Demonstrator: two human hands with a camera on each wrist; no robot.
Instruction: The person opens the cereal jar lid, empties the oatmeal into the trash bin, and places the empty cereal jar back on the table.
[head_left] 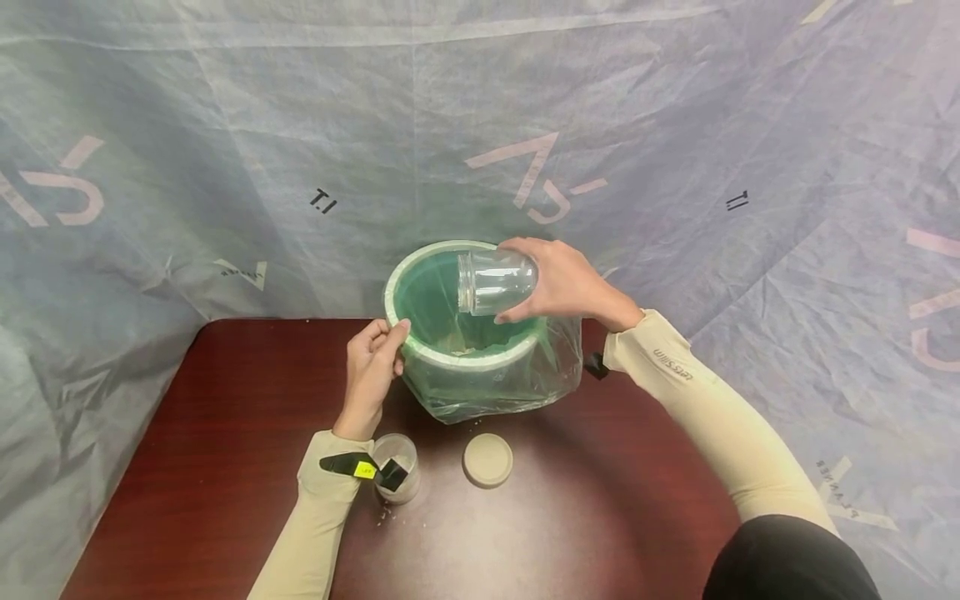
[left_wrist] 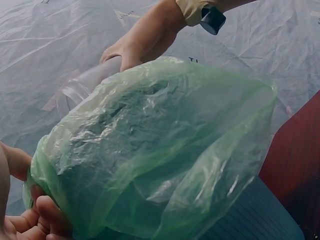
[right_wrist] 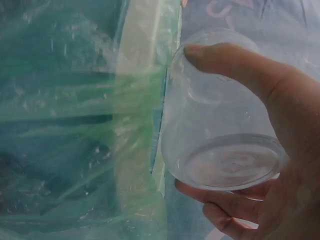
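Right grip (head_left: 566,279) wrapped round jar (head_left: 495,283), base end; jar tipped sideways, long axis near level, mouth facing left over bin (head_left: 465,361) opening. Left grip (head_left: 372,362) pinching bin's lined rim, apart from jar. Bin on worktop (head_left: 645,517); lid (head_left: 487,460), cup (head_left: 412,479) nearer wearer. Sheeting (head_left: 247,125) behind.
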